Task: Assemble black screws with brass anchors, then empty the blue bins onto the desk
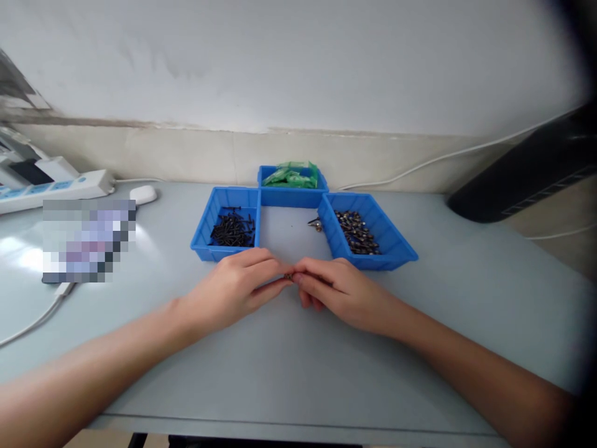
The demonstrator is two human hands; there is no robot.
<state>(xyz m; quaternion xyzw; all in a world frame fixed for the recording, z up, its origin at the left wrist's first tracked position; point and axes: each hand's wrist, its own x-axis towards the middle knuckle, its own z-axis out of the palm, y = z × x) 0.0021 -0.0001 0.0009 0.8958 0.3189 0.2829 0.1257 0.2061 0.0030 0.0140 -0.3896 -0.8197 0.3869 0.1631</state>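
In front of the blue bins, my left hand [242, 280] and my right hand [342, 289] meet fingertip to fingertip. Both pinch a small brownish metal part [288, 276], mostly covered by the fingers, so its exact kind is unclear. Beyond my left hand, a blue bin [201, 239] holds a heap of black screws [233, 230]. Another blue bin [396, 242], past my right hand, contains many small shiny metal fittings [358, 233]. A few similar metal pieces [316, 224] lie on the table against that bin's left side.
A third blue bin [293, 198] with green plastic packets [293, 176] stands at the back. To the left are a blurred-out phone-like device [88, 242] with a cable, a white case [143, 195] and a power strip [69, 188]. A large black object [517, 168] leans in at right.
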